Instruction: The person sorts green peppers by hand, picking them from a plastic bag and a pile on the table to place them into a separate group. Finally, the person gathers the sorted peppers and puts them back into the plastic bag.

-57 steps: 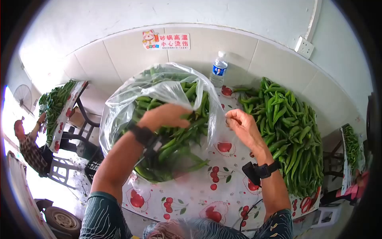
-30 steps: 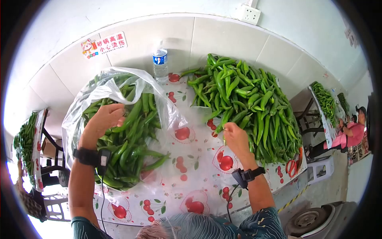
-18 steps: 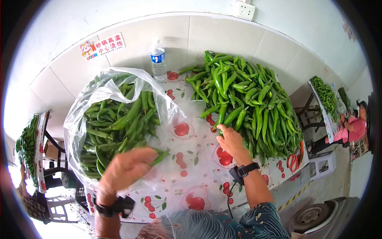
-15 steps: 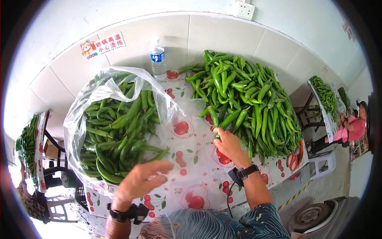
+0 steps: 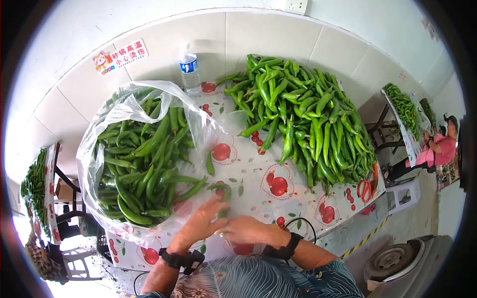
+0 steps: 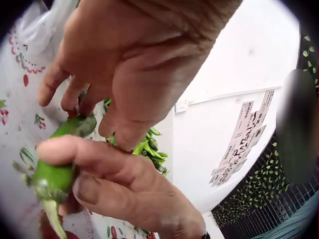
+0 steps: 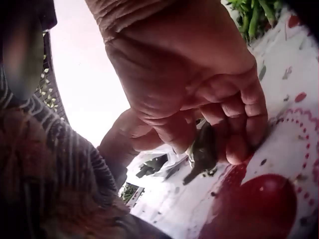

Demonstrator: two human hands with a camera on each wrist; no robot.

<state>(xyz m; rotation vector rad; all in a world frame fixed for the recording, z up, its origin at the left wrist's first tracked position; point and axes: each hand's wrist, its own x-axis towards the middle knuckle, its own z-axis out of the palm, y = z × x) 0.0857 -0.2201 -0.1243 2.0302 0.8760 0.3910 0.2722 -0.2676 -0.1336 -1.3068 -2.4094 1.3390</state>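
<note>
In the head view both hands meet near the table's front edge around one green chili pepper [image 5: 227,192]. My right hand [image 5: 250,230] pinches this pepper close to its stem, as the left wrist view shows, with the thumb and index finger [image 6: 62,150] on it. My left hand [image 5: 199,224] reaches over from the other side, its fairly straight fingers at the pepper's tip. To the left stands a clear plastic bag [image 5: 89,159] full of green peppers [image 5: 144,164]. A large heap of loose peppers [image 5: 308,114] lies on the right.
A single pepper [image 5: 210,163] is beside the bag on the cherry-print tablecloth [image 5: 248,179]. A water bottle [image 5: 189,74] stands by the wall. Red scissors [image 5: 365,190] lie at the table's right edge. Other people [image 5: 439,149] sit at side tables with peppers.
My right hand has come from the heap toward the front middle with a pepper. My left hand has moved right to meet it. A lone pepper now shows beside the bag.
</note>
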